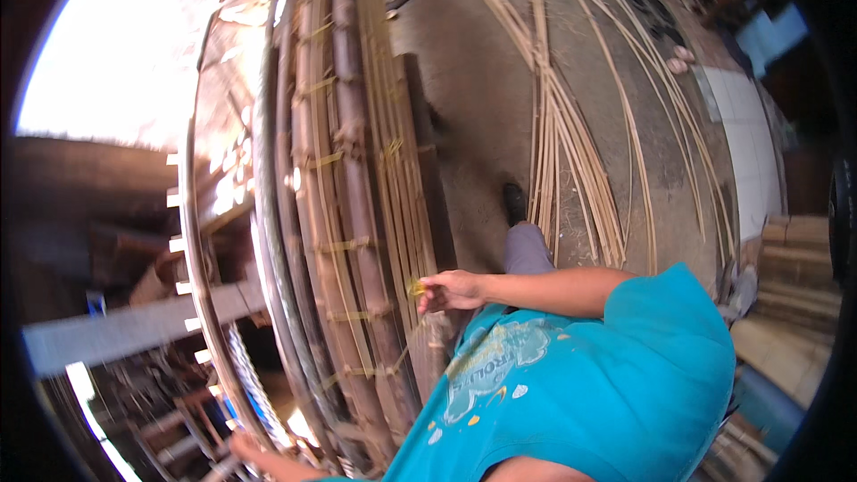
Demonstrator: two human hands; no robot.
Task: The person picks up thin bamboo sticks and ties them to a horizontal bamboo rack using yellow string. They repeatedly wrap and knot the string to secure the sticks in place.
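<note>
Long bamboo poles (pixel 344 80) lie side by side in a bundle, with thin split strips (pixel 393 178) along their right side. Yellow ties (pixel 344 244) cross them at intervals. At the strips' near end my right hand (pixel 453 290) is closed, its fingers pinching a yellow tie (pixel 416 287). My left hand (pixel 252 453) is low at the left, beside the near end of a slim bamboo pole (pixel 195 241) with short pale pegs along it. Its fingers are small and blurred, so I cannot tell whether they grip the pole.
Loose bamboo strips (pixel 571 134) lie crossed on the concrete floor (pixel 455 27) to the right. White tiles (pixel 743 138) edge the floor beyond them. Stacked split bamboo (pixel 794 277) is at the far right. A pale beam (pixel 134 326) crosses the left side.
</note>
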